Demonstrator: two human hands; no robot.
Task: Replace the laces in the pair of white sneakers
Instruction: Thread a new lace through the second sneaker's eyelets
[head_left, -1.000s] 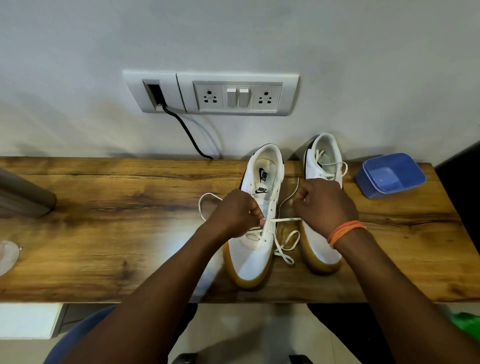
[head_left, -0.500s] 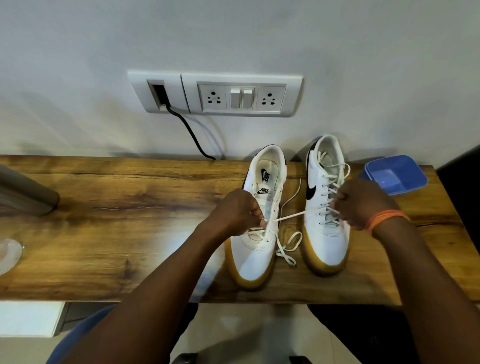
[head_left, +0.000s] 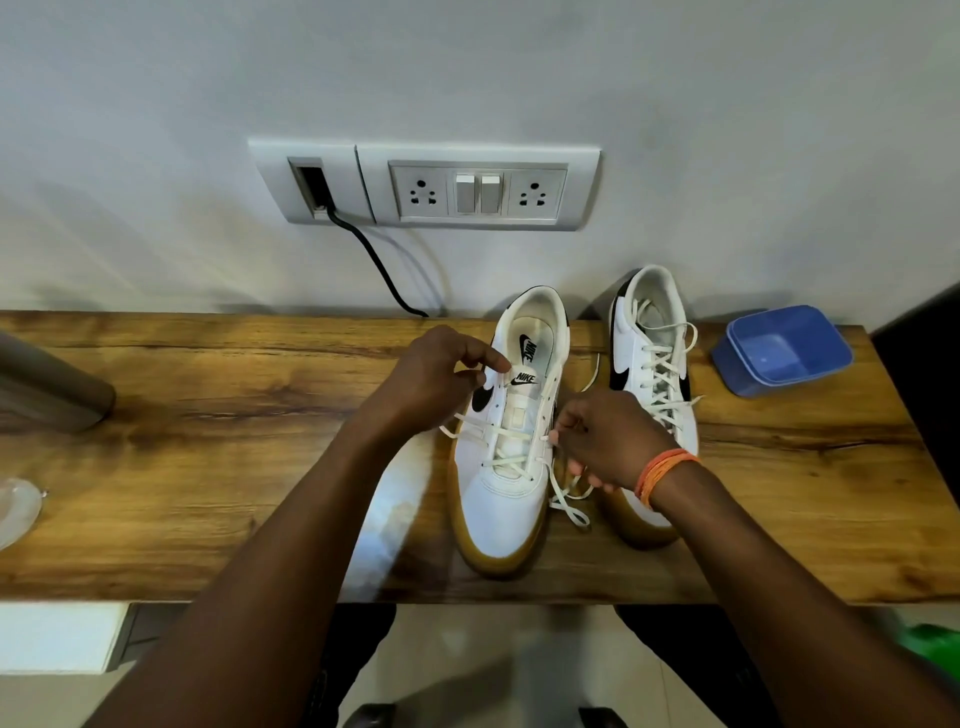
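Sneakers sit side by side on the brown wood-grain table, toes toward the person, heels toward the white wall.

Left white leather sneaker with gum sole: only partly laced. Cream flat lace crosses the lower eyelets; upper eyelets bare. Loose lace end lies curled on the table between the two shoes, near the toe.

Left hand: grip is closed, thumb and forefinger pinching the lace at the shoe's upper left edge, just beside the tongue label.

Right hand, orange thread band on the wrist: grip curled at the shoe's right eyelet row, fingertips pinching the lace there. Which eyelet exactly, cannot tell.

Right white leather sneaker with gum sole: fully laced, lace ends hanging loose off its right side; its toe is partly hidden behind the right wrist.

Other items: blue square plastic container on the table to the right of the shoes, apart from them. Grey wall switch-and-socket plate above, black cable running down from it to behind the table.
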